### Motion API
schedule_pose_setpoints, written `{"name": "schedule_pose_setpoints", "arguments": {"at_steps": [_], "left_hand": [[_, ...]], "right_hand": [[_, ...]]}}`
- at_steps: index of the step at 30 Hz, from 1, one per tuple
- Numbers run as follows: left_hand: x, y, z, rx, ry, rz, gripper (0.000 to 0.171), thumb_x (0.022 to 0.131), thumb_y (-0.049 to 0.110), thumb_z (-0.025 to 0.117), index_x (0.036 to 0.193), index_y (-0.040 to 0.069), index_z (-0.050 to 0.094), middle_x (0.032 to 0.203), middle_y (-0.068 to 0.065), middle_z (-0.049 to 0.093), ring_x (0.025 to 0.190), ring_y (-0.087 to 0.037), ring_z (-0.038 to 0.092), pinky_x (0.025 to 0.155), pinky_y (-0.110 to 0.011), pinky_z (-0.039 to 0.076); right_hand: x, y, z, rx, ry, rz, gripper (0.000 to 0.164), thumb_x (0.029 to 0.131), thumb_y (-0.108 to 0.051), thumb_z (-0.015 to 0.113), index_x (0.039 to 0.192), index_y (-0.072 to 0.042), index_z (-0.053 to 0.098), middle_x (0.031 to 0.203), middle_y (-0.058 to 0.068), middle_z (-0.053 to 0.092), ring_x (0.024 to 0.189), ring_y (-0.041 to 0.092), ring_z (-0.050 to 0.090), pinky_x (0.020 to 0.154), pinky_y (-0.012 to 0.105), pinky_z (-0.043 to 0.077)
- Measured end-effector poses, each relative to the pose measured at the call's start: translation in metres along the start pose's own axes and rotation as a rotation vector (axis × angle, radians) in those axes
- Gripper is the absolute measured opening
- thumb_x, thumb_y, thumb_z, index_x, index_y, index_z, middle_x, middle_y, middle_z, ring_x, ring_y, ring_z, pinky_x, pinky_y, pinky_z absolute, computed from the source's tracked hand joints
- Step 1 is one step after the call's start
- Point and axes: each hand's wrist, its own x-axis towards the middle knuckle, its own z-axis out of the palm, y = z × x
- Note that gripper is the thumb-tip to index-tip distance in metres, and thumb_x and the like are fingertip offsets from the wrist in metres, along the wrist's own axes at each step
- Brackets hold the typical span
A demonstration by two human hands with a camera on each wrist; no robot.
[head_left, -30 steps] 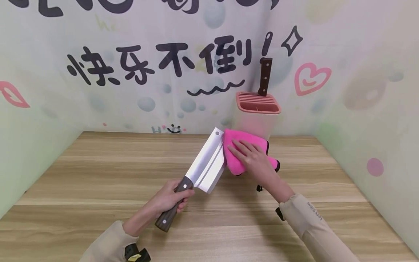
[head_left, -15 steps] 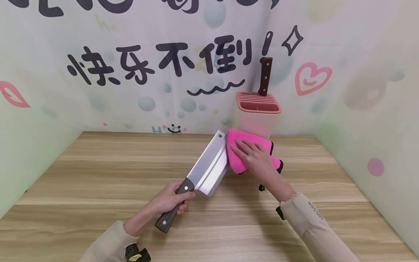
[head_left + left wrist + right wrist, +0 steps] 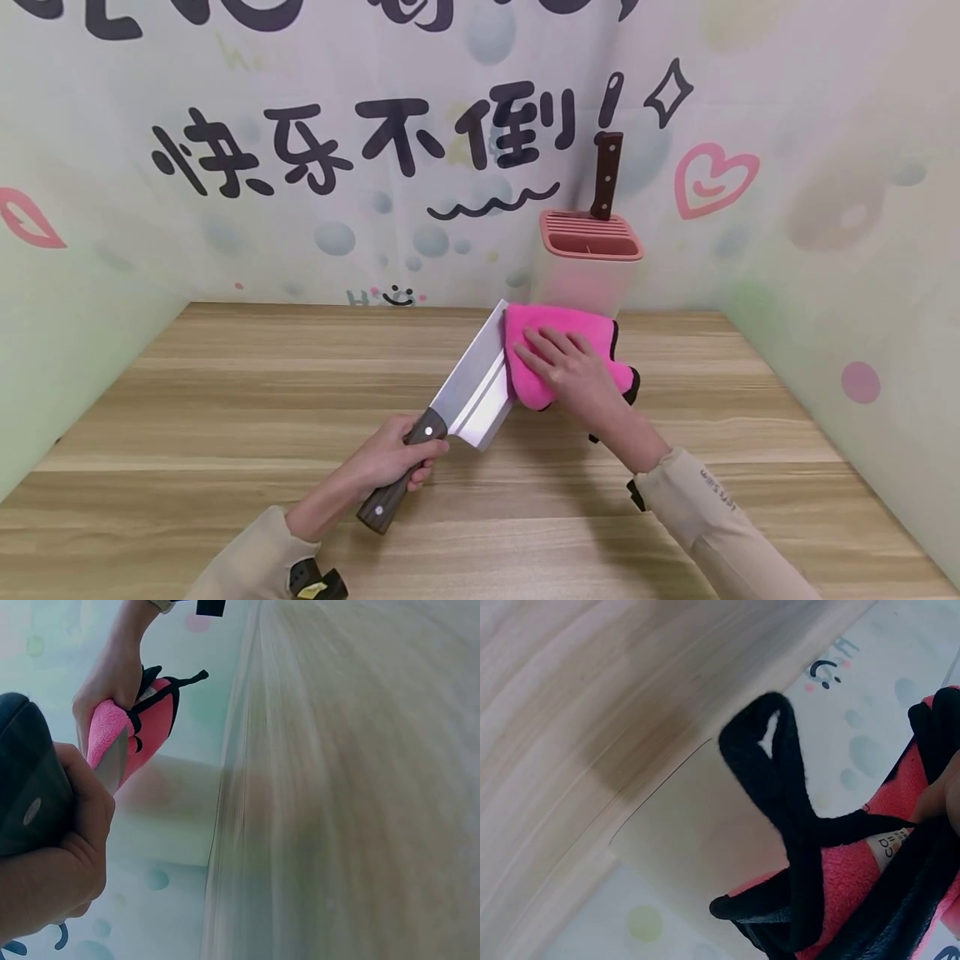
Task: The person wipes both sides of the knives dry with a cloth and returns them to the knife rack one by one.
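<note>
In the head view my left hand [image 3: 393,458] grips the dark wooden handle of a cleaver [image 3: 474,379], its broad steel blade raised and pointing away to the upper right. My right hand [image 3: 581,383] holds a pink cloth [image 3: 598,333] with black edging against the far part of the blade. From the left wrist view, the cloth [image 3: 154,731] is folded over the blade [image 3: 112,761], and my right thumb pinches it. A black loop [image 3: 776,772] and a white label [image 3: 889,846] hang on the cloth in the right wrist view. The cloth covers part of the blade.
Behind the cloth stands a pale knife block [image 3: 585,279] with a pink slotted top. One knife with a brown handle [image 3: 608,175] stands in it. The wood-grain table [image 3: 247,417] meets printed walls at the back and sides.
The cloth under my right hand shifts a little right along the blade, then back left and slightly nearer. The cleaver tilts a little; my left hand's grip stays the same.
</note>
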Motion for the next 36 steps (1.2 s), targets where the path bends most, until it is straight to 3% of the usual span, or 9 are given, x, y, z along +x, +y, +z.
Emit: {"name": "schedule_pose_setpoints", "arguments": {"at_steps": [12,23,36], "left_hand": [[0.002,0.0,0.0,-0.004,0.009,-0.013,0.014,0.088,0.01,0.052,0.086,0.0,0.042,0.057,0.001,0.045,0.044,-0.005,0.042,0.041,-0.018,0.04],[0.003,0.001,0.0,-0.005,0.02,0.005,0.015,0.087,0.01,0.053,0.084,0.0,0.042,0.057,0.001,0.044,0.045,-0.005,0.042,0.041,-0.018,0.039],[0.004,0.002,-0.001,-0.015,0.03,-0.025,0.013,0.088,0.01,0.05,0.086,0.0,0.042,0.057,0.001,0.044,0.045,-0.005,0.042,0.043,-0.018,0.039]], "right_hand": [[0.005,-0.022,-0.007,-0.106,0.033,-0.119,0.055,0.072,-0.009,0.072,0.123,-0.017,0.054,0.124,0.004,0.054,0.115,0.023,0.047,0.089,0.036,0.042],[0.005,-0.04,-0.011,-0.083,0.089,-0.195,0.056,0.071,-0.015,0.075,0.122,-0.02,0.055,0.124,0.002,0.054,0.114,0.022,0.048,0.089,0.035,0.042],[0.003,-0.053,-0.014,-0.057,0.106,-0.308,0.05,0.075,-0.014,0.07,0.122,-0.02,0.055,0.127,0.002,0.051,0.116,0.02,0.046,0.092,0.036,0.04]]}}
